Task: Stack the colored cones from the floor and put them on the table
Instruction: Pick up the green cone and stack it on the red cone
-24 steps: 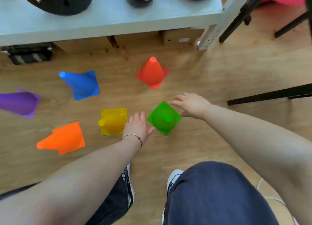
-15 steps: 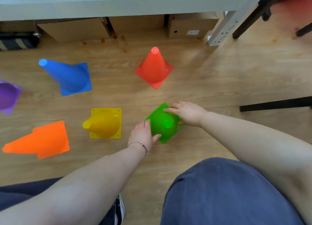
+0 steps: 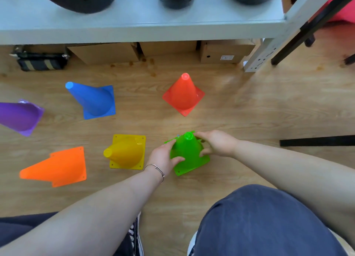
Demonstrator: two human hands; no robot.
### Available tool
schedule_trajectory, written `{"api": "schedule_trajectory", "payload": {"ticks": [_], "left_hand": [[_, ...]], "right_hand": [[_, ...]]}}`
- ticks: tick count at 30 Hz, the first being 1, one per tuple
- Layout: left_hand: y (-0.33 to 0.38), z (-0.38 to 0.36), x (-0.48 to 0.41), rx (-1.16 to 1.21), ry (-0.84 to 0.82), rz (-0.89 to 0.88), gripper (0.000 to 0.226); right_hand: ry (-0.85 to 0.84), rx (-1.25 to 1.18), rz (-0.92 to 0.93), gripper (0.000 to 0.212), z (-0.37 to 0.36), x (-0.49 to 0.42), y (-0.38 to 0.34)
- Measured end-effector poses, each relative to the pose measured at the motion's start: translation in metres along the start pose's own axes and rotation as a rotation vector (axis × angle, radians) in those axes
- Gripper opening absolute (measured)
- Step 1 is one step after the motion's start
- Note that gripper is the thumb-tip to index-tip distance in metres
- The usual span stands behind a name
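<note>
Judging by its thin, glossy moulded plastic, the green cone just right of the frame's centre should be light, fairly stiff and a little slick, best taken on opposite sides of its lower wall just above the square base. Both forearms reach up from the bottom edge of the frame, and the left hand and right hand are pressed around that wall, clasping the cone, whose near base corner looks tilted on the wooden floor.

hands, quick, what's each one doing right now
Left hand: closed on the green cone, gripping its left side.
Right hand: closed on the same cone, gripping its right side.
</note>
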State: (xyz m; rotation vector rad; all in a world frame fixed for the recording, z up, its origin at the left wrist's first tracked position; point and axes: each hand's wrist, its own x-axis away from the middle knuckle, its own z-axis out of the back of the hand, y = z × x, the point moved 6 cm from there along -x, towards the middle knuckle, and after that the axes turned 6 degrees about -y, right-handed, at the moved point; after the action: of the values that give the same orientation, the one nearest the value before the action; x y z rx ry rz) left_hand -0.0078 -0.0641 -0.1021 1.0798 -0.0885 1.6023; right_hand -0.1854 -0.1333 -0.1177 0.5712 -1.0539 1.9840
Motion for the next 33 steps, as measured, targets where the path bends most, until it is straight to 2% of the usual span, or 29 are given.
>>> {"api": "schedule_trajectory", "payload": {"ticks": [9,15,22,27,33], "left_hand": [[0.028,0.097,0.021,0.123,0.109,-0.125,0.069],[0.067,0.180,0.033,0.087,0.124,-0.261,0.066],[0.110,0.234,0.022,-0.007,0.181,-0.360,0.066],[0.129,0.252,-0.007,-0.160,0.194,-0.360,0.067],[0.117,0.237,-0.060,-0.071,0.124,-0.363,0.062]], "right_hand": [[0.165,-0.109,0.061,0.082,0.082,0.031,-0.048],[0.334,-0.056,0.004,0.080,0.149,0.055,-0.075],[0.469,0.006,-0.057,0.080,0.212,0.072,-0.081],[0.565,0.035,-0.170,0.080,0.226,0.065,-0.078],[0.599,-0.124,-0.364,0.072,0.200,0.031,-0.054]]}}
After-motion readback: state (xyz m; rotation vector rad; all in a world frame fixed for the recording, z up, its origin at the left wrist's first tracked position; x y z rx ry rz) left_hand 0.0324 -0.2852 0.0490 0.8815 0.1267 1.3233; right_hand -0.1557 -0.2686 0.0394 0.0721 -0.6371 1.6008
